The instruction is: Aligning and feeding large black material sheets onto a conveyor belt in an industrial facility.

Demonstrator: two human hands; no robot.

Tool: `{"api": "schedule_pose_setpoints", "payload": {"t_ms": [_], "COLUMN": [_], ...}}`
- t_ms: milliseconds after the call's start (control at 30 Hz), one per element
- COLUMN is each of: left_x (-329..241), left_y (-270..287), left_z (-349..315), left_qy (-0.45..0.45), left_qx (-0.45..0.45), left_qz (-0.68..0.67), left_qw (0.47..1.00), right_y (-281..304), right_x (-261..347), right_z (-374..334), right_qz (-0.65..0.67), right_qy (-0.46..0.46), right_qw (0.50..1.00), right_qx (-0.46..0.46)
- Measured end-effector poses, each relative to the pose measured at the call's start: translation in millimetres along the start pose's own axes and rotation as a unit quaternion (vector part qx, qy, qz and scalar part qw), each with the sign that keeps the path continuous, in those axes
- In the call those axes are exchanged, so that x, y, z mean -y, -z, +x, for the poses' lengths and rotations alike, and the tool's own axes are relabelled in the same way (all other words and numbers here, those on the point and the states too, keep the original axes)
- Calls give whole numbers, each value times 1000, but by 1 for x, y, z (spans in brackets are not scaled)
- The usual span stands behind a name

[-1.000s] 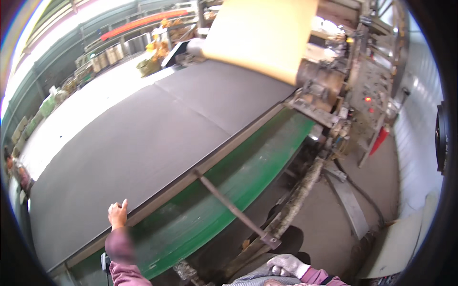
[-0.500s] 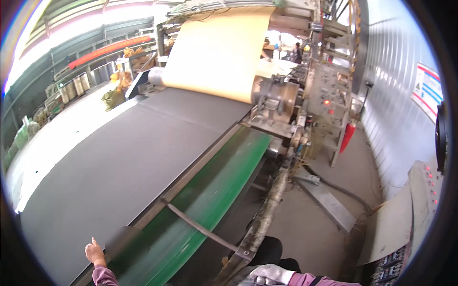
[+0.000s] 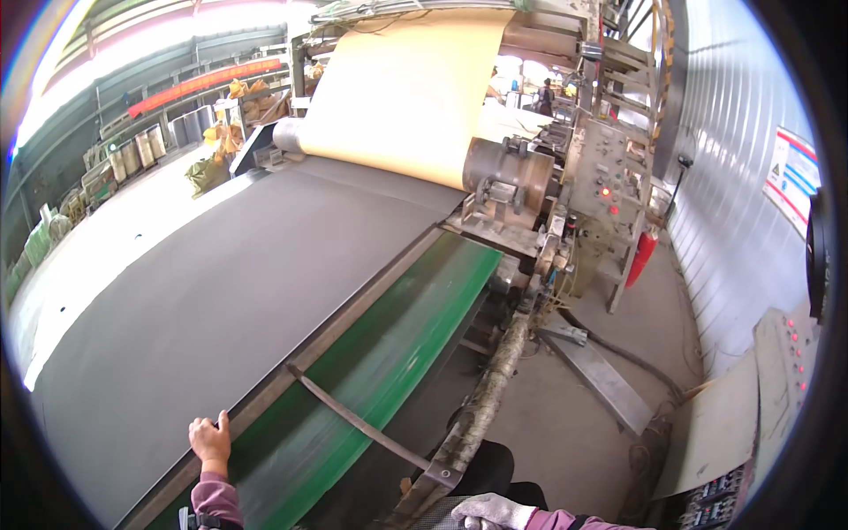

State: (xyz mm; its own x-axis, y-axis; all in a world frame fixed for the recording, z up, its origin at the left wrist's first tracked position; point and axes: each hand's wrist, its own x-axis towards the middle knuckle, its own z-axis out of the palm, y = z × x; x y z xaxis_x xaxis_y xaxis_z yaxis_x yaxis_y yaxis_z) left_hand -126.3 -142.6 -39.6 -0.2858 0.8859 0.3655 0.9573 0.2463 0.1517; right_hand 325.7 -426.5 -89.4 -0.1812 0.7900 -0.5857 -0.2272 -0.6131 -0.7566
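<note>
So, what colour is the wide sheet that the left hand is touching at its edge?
The wide sheet under the left hand is dark grey, plain and unpatterned, seen best in the head view.
</note>
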Motion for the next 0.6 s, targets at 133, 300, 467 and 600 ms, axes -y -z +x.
{"api": "schedule_pose_setpoints", "payload": {"t_ms": [133, 300, 467, 600], "left_x": [-70, -152, -189, -121], "left_y": [-12, -26, -43, -62], "left_z": [14, 34, 58, 62], "left_qy": [-4, -8, -54, -330], "left_qx": [17, 47, 132, -19], "left_qz": [29, 4, -128, -97], "left_qw": [999, 999, 982, 939], "right_y": [3, 3, 1, 0], "right_x": [-4, 0, -2, -2], "right_z": [3, 1, 4, 2], "right_qz": [-10, -20, -39, -57], "right_qy": [-23, -35, -29, -21], "right_qw": [1000, 999, 999, 998], "right_qx": [-5, -19, -22, -18]}}
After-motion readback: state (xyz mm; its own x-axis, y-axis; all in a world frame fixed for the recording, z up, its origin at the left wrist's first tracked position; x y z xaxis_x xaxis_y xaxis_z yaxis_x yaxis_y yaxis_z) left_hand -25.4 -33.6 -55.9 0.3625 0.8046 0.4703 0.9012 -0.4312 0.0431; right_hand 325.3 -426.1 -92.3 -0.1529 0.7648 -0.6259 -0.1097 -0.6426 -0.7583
